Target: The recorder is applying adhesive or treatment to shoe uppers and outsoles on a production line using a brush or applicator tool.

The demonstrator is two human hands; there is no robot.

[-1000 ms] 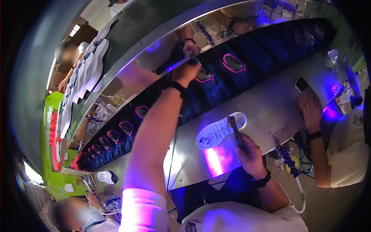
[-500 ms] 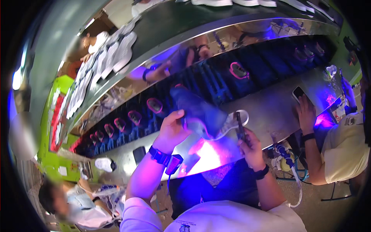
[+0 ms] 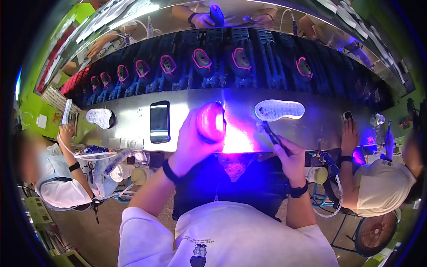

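Note:
My left hand (image 3: 187, 139) is wrapped round a shoe upper (image 3: 210, 123), whose underside glows bright pink in the violet light. Its far end shows dark. In my right hand (image 3: 291, 159) is a slim dark-handled tool, apparently a brush (image 3: 270, 132), its tip pointing away from me. Just beyond that tip a white shoe sole (image 3: 280, 110) lies on the metal table, apart from the upper. A bright patch of light falls on the table between my hands.
A black phone (image 3: 160, 121) lies left of my left hand, with another white sole (image 3: 98, 117) farther left. Beyond the table runs a dark conveyor (image 3: 271, 62) carrying several pink-edged uppers (image 3: 241, 58). Co-workers sit on both sides; the right one's hand (image 3: 350, 133) holds a phone.
The view has levelled out. My left hand has brought the upper down and turned its pink-lit underside into view. My right hand still holds the tool, close to the white sole.

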